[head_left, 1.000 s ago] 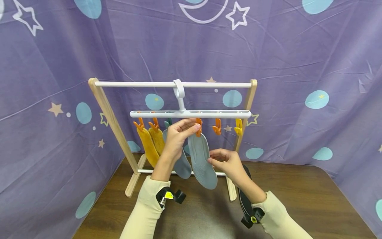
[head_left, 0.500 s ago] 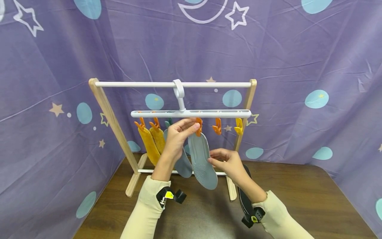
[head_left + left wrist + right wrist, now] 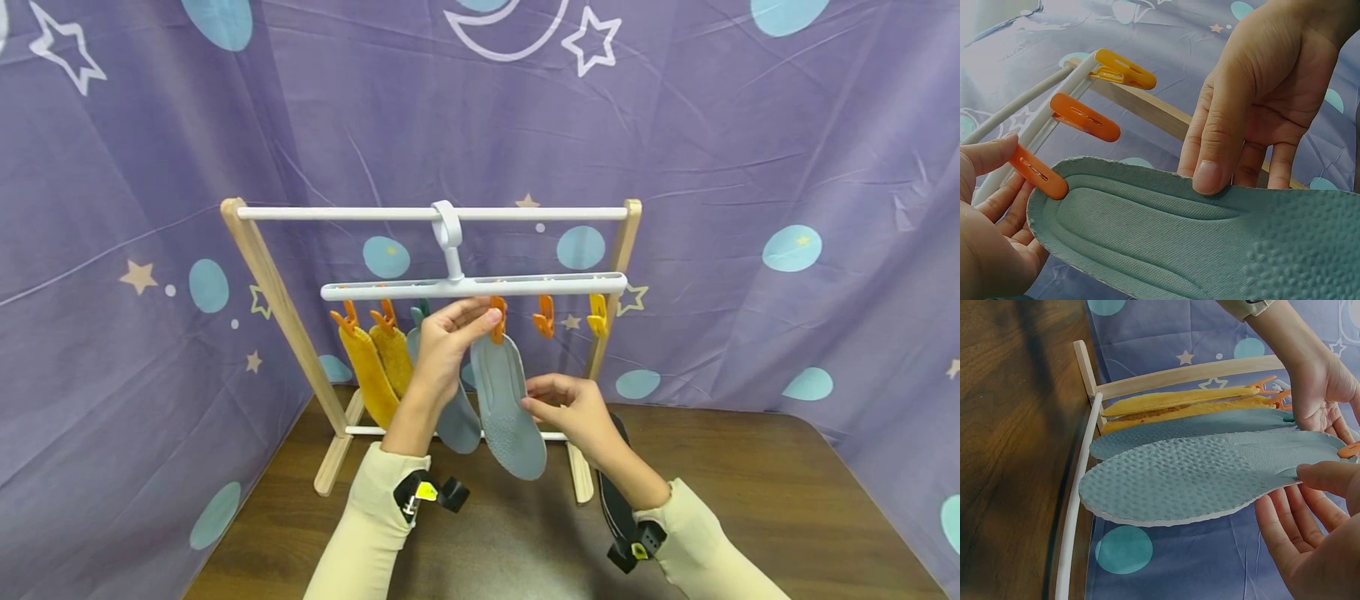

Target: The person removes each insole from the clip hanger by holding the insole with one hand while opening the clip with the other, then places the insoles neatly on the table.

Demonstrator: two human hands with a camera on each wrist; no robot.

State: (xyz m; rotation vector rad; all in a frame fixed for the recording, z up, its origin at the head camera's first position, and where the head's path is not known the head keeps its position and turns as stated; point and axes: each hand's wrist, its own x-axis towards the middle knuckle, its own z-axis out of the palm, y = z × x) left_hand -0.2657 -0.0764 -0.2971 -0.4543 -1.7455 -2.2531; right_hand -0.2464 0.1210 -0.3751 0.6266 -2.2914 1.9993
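A grey-blue insole hangs heel-up from an orange clothespin on the white hanger. My left hand pinches that clothespin between thumb and fingers. The right hand holds the insole's side edge, its thumb on the face and fingers behind. Just left of it a second grey-blue insole hangs from a green clip, partly hidden by my left arm in the head view. Two yellow fuzzy insoles hang from orange clothespins at the left end.
To the right on the hanger are an orange clothespin and a yellow clothespin, both holding nothing. A wooden rack with a white top bar bears the hanger. Some dark insole-shaped item lies on the table under my right forearm.
The hanger has tilted slightly, its left end lower and nearer, and the hung insoles have swung a little. Both hands keep the same hold.
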